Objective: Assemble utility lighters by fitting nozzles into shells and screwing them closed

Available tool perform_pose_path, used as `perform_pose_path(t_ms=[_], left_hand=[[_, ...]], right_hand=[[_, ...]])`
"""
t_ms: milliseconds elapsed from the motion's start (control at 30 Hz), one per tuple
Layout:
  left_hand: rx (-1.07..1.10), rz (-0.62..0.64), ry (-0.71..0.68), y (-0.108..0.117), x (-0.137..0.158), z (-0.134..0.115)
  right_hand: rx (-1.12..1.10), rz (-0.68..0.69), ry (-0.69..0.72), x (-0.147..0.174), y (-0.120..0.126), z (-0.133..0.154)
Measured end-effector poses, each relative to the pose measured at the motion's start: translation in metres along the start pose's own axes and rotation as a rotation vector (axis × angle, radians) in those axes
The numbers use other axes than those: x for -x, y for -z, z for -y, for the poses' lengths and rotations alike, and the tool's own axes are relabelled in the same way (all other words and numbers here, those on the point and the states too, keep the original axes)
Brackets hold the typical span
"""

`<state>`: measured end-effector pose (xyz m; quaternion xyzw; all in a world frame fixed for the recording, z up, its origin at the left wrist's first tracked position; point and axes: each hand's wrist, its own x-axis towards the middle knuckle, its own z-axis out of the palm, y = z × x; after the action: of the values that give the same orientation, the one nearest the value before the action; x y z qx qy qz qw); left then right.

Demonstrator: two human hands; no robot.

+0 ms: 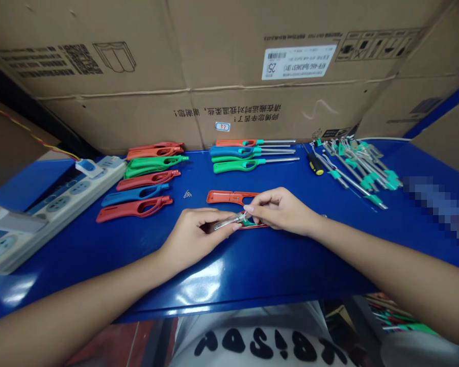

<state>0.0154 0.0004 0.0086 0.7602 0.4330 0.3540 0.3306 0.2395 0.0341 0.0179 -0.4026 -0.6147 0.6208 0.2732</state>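
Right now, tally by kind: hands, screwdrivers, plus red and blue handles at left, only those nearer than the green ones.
Hands: 2 (left hand, right hand)
Screwdriver: 1
Red handles: 2
Blue handle: 1
Total: 6

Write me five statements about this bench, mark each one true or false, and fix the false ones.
1. The left hand holds a clear, slender part. True.
2. The screwdriver is in the right hand. False: it lies on the blue table, beside the pile of metal rods.
3. Small metal pieces lie loose to the right of the colored handles. True.
4. The power strip runs along the right side. False: it is on the left.
5. The cardboard behind the table is plain. False: it bears printing and a white label.
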Motion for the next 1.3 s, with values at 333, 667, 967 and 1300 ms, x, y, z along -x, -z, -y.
perform_pose_path(t_ms=[333, 667, 967, 1300], left_hand=[[0.039, -0.001, -0.008, -0.0005, -0.0006, -0.0011], [0.082, 0.015, 0.006, -0.0009, -0.0023, -0.001], [0.069, 0.013, 0.019, -0.0014, -0.0027, -0.0013], [0.012, 0.104, -0.001, 0.0036, -0.0021, 0.0008]], right_hand=[[-0.106, -0.008, 0.04, 0.0, 0.0004, -0.0059], [-0.123, 0.007, 0.035, 0.0011, -0.0026, -0.0032], [-0.124, -0.03, 0.025, -0.0001, -0.0037, -0.0046], [-0.056, -0.023, 0.027, 0.0005, -0.003, -0.0058]])
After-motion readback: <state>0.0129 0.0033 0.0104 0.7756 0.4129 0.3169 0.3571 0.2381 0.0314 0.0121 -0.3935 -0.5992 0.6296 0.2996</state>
